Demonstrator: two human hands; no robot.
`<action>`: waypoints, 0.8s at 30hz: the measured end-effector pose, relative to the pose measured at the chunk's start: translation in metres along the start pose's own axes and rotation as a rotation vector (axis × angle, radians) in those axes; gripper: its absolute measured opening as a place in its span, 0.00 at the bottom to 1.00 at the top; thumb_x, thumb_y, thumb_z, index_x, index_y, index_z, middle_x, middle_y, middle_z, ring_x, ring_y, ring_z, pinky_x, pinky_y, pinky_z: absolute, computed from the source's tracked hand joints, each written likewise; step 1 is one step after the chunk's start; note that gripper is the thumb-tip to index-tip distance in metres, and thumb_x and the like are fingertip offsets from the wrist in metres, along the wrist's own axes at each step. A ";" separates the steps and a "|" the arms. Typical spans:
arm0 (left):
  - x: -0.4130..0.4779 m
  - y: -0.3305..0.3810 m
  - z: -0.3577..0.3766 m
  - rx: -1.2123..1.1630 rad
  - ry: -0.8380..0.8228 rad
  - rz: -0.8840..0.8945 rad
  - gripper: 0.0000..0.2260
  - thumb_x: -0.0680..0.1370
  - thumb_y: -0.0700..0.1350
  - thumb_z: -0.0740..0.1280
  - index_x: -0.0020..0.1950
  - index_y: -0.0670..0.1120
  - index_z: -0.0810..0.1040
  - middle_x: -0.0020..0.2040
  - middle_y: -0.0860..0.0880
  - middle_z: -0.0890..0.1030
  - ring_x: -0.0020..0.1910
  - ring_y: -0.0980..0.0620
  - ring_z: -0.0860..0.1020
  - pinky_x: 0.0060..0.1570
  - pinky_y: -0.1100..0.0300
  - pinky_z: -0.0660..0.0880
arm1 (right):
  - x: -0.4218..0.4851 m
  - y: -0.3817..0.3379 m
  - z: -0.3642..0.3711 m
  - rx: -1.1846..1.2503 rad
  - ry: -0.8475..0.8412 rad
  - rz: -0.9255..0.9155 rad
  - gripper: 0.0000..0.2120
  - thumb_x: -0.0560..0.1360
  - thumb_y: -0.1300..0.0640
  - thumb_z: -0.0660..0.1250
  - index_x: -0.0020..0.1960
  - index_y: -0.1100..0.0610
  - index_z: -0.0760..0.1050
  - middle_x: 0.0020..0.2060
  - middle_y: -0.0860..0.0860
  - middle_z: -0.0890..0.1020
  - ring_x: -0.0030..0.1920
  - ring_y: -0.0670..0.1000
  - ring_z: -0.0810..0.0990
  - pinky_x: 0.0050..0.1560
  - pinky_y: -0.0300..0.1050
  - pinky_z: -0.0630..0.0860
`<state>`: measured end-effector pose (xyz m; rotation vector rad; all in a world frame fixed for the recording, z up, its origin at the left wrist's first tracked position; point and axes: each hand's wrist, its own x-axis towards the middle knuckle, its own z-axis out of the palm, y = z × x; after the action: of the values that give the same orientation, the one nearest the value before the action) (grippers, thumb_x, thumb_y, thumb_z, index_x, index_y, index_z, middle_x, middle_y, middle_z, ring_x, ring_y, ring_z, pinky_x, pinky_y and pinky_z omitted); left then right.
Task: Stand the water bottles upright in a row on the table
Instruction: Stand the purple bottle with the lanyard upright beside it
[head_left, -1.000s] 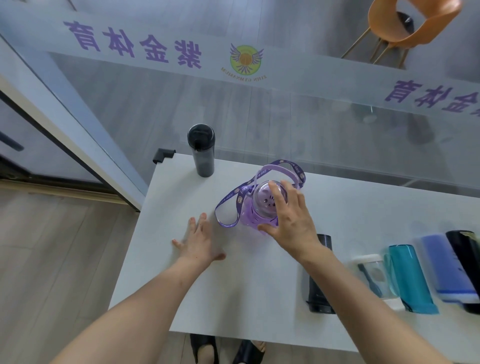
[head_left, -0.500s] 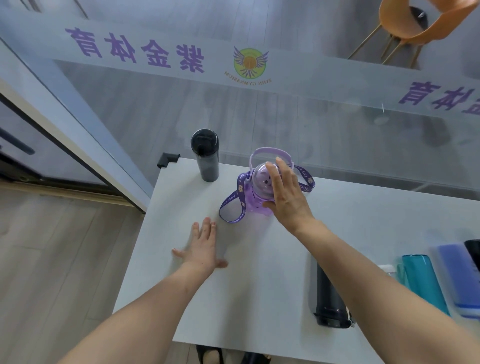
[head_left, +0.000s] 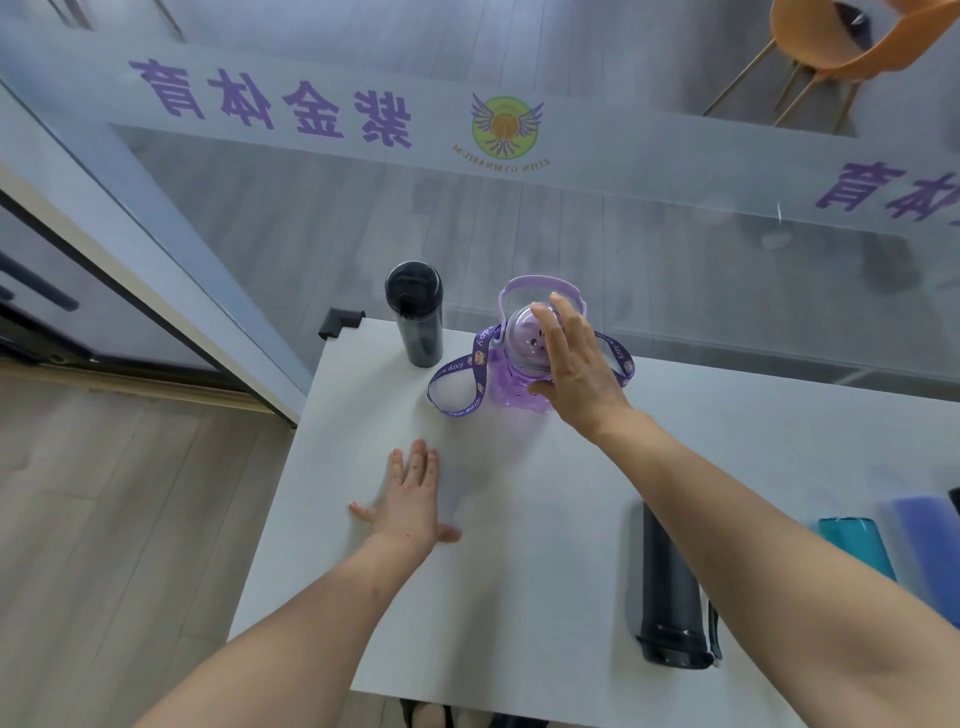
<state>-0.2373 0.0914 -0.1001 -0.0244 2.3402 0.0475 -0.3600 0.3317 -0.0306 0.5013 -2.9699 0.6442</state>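
A black bottle (head_left: 415, 317) stands upright at the far left corner of the white table (head_left: 519, 597). Just right of it stands a purple bottle (head_left: 511, 364) with a domed lid, a carry handle and a printed strap looped onto the table. My right hand (head_left: 576, 364) lies against the bottle's lid and right side with its fingers straightened, no longer curled around it. My left hand (head_left: 410, 499) lies flat on the table, fingers apart, holding nothing. A second black bottle (head_left: 667, 587) lies on its side near the front edge. A teal bottle (head_left: 857, 551) and a blue bottle (head_left: 930, 540) lie at the right, partly hidden by my right arm.
A glass wall (head_left: 571, 234) with purple lettering runs directly behind the table's far edge. A black corner guard (head_left: 340, 321) sits on the table's far left corner. An orange chair (head_left: 831, 41) stands beyond the glass. Wooden floor lies to the left.
My right hand carried the purple bottle away from me and set it upright beside the black bottle, then straightened its fingers. My left hand stayed flat on the table.
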 end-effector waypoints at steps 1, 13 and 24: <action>0.000 0.000 0.001 -0.004 0.000 0.001 0.57 0.71 0.69 0.71 0.83 0.52 0.34 0.82 0.55 0.32 0.82 0.46 0.35 0.62 0.21 0.65 | 0.000 0.000 0.000 -0.001 -0.003 0.000 0.51 0.66 0.64 0.82 0.81 0.55 0.56 0.80 0.57 0.56 0.76 0.63 0.61 0.68 0.58 0.73; 0.001 -0.001 0.001 -0.017 -0.001 -0.003 0.57 0.72 0.69 0.71 0.83 0.53 0.34 0.82 0.56 0.31 0.81 0.47 0.34 0.62 0.20 0.65 | -0.001 -0.002 0.001 0.015 0.003 0.008 0.51 0.66 0.64 0.82 0.81 0.56 0.57 0.80 0.57 0.56 0.76 0.63 0.61 0.69 0.59 0.72; 0.000 0.000 0.000 -0.043 0.010 0.004 0.56 0.72 0.67 0.72 0.83 0.53 0.35 0.82 0.57 0.31 0.81 0.48 0.34 0.62 0.20 0.64 | -0.001 -0.004 -0.003 0.021 -0.009 0.014 0.51 0.66 0.63 0.83 0.80 0.55 0.58 0.79 0.57 0.57 0.75 0.64 0.62 0.69 0.60 0.73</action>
<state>-0.2369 0.0914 -0.1003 -0.0416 2.3489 0.1003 -0.3574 0.3299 -0.0262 0.4867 -2.9809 0.6762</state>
